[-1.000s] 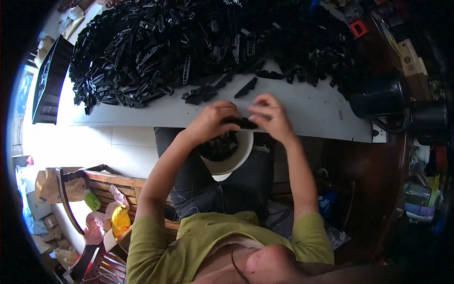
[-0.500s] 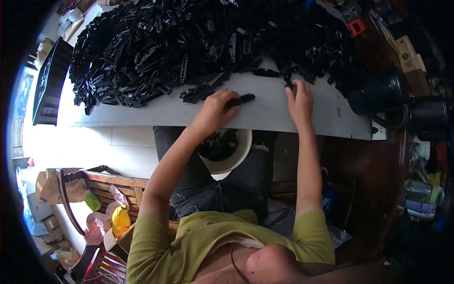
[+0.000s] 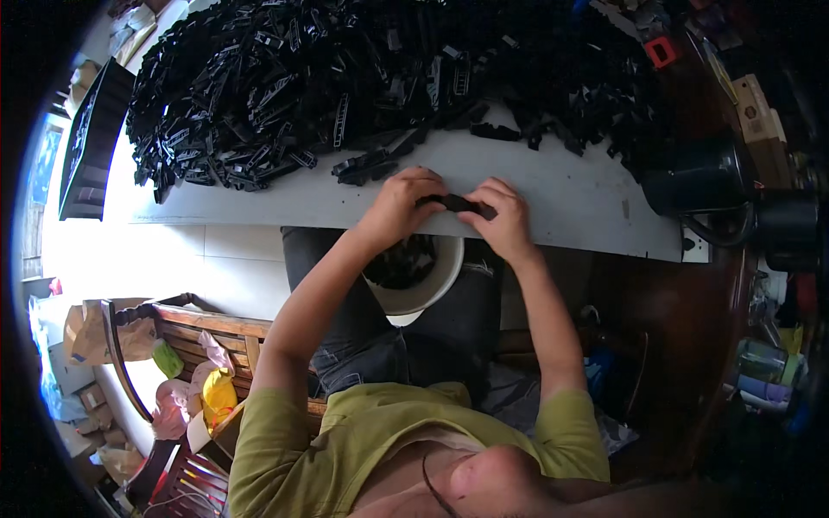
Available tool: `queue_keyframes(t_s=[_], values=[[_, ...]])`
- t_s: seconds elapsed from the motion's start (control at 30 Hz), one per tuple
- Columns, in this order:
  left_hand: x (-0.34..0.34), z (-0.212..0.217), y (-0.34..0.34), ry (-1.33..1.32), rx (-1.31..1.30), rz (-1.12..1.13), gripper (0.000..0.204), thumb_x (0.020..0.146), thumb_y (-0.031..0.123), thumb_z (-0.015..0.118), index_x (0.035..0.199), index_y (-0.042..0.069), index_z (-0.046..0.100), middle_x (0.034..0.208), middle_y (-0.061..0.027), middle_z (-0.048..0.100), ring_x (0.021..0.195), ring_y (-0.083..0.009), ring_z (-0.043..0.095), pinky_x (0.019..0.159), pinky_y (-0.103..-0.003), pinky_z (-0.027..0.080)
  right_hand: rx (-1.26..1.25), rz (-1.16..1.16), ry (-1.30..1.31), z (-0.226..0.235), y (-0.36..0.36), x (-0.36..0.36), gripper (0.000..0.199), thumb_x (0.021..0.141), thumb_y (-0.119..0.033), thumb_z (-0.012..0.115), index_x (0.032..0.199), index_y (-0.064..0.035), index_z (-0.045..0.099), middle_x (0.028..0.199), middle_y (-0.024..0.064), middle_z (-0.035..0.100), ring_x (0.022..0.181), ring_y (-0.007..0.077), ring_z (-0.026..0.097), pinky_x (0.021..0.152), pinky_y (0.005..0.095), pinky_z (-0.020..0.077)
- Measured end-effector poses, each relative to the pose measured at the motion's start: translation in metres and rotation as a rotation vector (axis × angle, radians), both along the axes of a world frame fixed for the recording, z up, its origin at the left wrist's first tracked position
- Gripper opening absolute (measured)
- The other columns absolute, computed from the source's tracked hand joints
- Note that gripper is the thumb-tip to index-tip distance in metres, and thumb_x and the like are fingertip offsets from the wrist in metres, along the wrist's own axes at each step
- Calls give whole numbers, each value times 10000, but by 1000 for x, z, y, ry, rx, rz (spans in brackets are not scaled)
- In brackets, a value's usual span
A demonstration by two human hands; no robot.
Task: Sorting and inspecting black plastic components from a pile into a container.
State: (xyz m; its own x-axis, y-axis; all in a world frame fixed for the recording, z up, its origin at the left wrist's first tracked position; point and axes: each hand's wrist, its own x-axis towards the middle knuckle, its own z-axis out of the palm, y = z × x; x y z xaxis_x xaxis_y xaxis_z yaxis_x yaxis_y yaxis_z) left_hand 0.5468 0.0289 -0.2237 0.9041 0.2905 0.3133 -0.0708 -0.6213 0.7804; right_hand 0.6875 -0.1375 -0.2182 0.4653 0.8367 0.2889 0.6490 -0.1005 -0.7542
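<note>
Fingers of both hands pinch one black part (image 3: 458, 205) between them: left hand (image 3: 404, 203) closed on its left end, right hand (image 3: 505, 216) closed on its right end. Thumbs are under, other fingers curled over the top, so the part sits across, approx. level, just above the table (image 3: 570, 194) edge nearest to me. I think I hold it by the two ends because it is long and thin, and this way the middle stays free to look at or press.

Directly below my fingers, on my lap, is a white bowl (image 3: 432, 289) with more black pieces (image 3: 401, 263) inside; I judge it is there so a piece can drop straight down from the hands. How many inside, I cannot tell, too dark.

Just beyond my left fingers lie a few loose parts (image 3: 367, 166) on the table, maybe 3 or 4, touching each other. Further beyond is the big pile (image 3: 345, 78) of black parts, far too many to count, it covers most of the table's far side.

Well to the right of my right fingers stands 1 black kettle (image 3: 699, 177). Far beyond it, 1 small red thing (image 3: 661, 52).

So: 2 hands, 1 part held, 1 bowl, 1 pile.
</note>
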Motion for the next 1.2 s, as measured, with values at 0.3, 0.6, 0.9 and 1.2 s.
queue_keyframes(t_s=[0.3,0.6,0.9,1.2], values=[[10,24,2,55,167,-163,262,774,120,706,1017,31,663,966,-154,641,918,-307,617,797,-398,501,-13,-398,40,-7,7,64,184,791,-97,723,951,-36,655,1066,89,567,770,178,601,689,328,498],[93,0,-9,-27,683,252,308,788,133,651,1079,71,570,933,-111,565,900,-328,592,739,-424,507,-87,-504,-384,-16,13,72,204,800,-22,660,983,-27,568,935,125,588,828,296,608,737,369,487],[34,7,-10,19,268,1,346,757,56,637,1100,79,599,990,-124,550,922,-311,565,799,-409,474,95,-358,-189,-12,-24,25,193,782,-34,697,965,2,646,922,109,617,814,225,610,726,297,478],[32,3,0,52,269,-131,287,717,52,698,1001,48,662,1015,-107,604,1007,-300,549,872,-394,453,-33,-125,-40,-1,-14,7,237,721,-91,758,910,-2,646,869,100,617,807,291,599,726,372,468]])
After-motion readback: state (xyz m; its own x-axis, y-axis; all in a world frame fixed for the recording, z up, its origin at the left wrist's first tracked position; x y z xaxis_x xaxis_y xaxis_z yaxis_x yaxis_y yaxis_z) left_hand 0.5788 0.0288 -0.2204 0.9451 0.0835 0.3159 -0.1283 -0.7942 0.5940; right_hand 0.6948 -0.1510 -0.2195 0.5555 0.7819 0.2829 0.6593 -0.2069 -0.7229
